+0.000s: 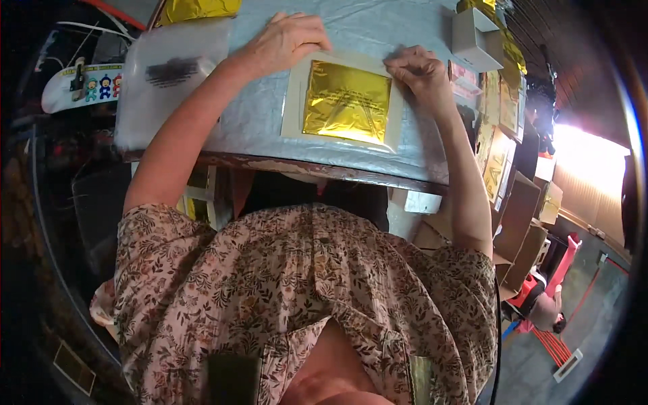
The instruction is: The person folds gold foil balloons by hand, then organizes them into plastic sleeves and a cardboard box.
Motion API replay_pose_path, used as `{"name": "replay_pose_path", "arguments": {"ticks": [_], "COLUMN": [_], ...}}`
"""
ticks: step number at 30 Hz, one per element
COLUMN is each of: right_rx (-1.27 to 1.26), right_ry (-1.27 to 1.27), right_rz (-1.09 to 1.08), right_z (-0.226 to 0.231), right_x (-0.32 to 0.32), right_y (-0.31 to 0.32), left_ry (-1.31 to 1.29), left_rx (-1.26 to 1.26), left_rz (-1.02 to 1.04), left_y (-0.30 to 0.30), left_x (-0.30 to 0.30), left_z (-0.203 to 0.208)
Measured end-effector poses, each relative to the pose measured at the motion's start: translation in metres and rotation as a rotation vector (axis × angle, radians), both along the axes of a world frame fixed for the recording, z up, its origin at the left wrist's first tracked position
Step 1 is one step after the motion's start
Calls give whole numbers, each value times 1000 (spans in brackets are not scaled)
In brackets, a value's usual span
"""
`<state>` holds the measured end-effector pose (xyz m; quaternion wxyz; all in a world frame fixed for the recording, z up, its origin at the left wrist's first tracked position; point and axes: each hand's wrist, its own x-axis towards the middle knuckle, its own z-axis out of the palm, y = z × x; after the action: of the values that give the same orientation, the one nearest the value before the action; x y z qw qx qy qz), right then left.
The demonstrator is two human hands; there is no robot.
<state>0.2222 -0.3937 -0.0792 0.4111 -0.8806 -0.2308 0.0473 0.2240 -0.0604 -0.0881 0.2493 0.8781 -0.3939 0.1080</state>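
A square gold foil packet (346, 101) lies flat on the table inside a larger clear plastic bag (294, 111), whose margins show around it. My left hand (290, 42) is closed at the bag's far left corner, its fingertips pinched at the edge. At the far right corner, my right hand (420, 71) pinches the bag's edge between thumb and fingers. The foil itself is touched by neither hand. Left of my left forearm lies a stack of clear plastic bags (172, 91) with dark print.
A pale blue cover spreads over the table (260, 128). More gold foil packets (199, 8) lie at the far left. An open white box (476, 42) stands at the right, near cardboard boxes (520, 202). Another person (543, 307) is farther off at the right.
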Motion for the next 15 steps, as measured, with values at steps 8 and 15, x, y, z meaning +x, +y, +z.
{"name": "replay_pose_path", "arguments": {"ticks": [8,15], "right_rx": [-271,-376], "right_ry": [-451,-593], "right_rz": [-109,-69], "right_z": [-3,-3], "right_x": [-23,-35], "right_y": [7,7], "left_ry": [-161,-59], "left_rx": [179,119], "left_rz": [-10,61], "left_y": [6,20], "left_x": [-14,-33], "left_z": [8,3]}}
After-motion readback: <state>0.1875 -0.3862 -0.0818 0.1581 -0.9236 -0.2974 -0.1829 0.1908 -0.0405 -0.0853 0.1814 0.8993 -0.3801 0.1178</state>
